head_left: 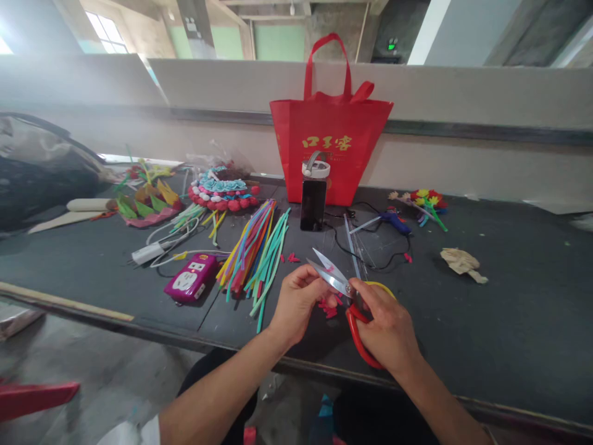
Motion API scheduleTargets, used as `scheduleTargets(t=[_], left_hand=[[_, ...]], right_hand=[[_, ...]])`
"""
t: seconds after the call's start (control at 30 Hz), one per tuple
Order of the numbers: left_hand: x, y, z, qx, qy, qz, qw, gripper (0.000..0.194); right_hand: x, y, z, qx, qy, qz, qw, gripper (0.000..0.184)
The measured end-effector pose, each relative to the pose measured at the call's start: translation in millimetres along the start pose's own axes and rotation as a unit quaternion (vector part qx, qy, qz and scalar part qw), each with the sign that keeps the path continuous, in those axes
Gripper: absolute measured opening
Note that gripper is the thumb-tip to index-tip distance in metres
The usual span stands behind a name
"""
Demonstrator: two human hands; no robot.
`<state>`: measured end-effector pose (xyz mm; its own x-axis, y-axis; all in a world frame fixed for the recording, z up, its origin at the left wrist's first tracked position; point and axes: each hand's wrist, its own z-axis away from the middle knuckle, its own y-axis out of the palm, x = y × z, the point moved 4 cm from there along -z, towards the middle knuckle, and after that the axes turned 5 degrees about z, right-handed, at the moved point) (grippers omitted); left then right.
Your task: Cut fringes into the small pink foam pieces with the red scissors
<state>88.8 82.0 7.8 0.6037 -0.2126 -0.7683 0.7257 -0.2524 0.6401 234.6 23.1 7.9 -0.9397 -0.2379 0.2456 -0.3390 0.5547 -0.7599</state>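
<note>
- The right hand [389, 324] is closed around the handles of the scissors [341, 286], which are red and yellow.
- The scissors are above the near part of the dark table [514, 327], between the two hands, their blades spread and pointing up and to the left.
- A small pink piece [330, 269] shows between the blades.
- The left hand [296, 300] is just beside the blades, thumb and fingers drawn together; I cannot tell what, if anything, they pinch.
- Below the hands, small pink bits [328, 311] lie scattered on the table.
- Left of the left hand lies a bundle of colored strips [250, 247], and beside that a purple power socket [192, 281].
- Beyond the hands, a phone [313, 207] stands upright in front of a red bag [333, 123].
- To the right of the phone lie clear sticks [351, 247] and a blue glue gun [395, 222].
- Farther right are craft flowers [430, 203] and crumpled paper [461, 262].
</note>
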Motion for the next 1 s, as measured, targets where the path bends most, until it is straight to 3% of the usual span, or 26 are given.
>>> scheduleTargets(t=[0.27, 0.4, 0.5, 0.6, 0.8, 1.0], left_hand=[[0, 0.4, 0, 0.008, -0.010, 0.016, 1.000, 0.013], [1, -0.7, -1, -0.013, -0.023, 0.005, 1.000, 0.014], [2, -2.3, -1, -0.030, -0.021, -0.006, 0.999, 0.014], [3, -2.7, -1, -0.032, -0.017, -0.018, 0.999, 0.014], [8, 1.3, 4, -0.007, -0.016, -0.042, 0.999, 0.013], [10, 6.6, 7, 0.011, -0.014, -0.055, 0.998, 0.014]], right_hand=[[-2, 7, 2, 0.037, 0.060, -0.074, 0.995, 0.040], [-7, 6, 0, 0.020, 0.162, -0.168, 0.972, 0.032], [-5, 7, -4, 0.043, 0.257, -0.324, 0.909, 0.035], [3, 5, -9, 0.053, 0.299, -0.461, 0.834, 0.045], [10, 8, -12, 0.067, 0.327, -0.555, 0.762, 0.047], [9, 19, -7, 0.070, 0.347, -0.652, 0.670, 0.043]])
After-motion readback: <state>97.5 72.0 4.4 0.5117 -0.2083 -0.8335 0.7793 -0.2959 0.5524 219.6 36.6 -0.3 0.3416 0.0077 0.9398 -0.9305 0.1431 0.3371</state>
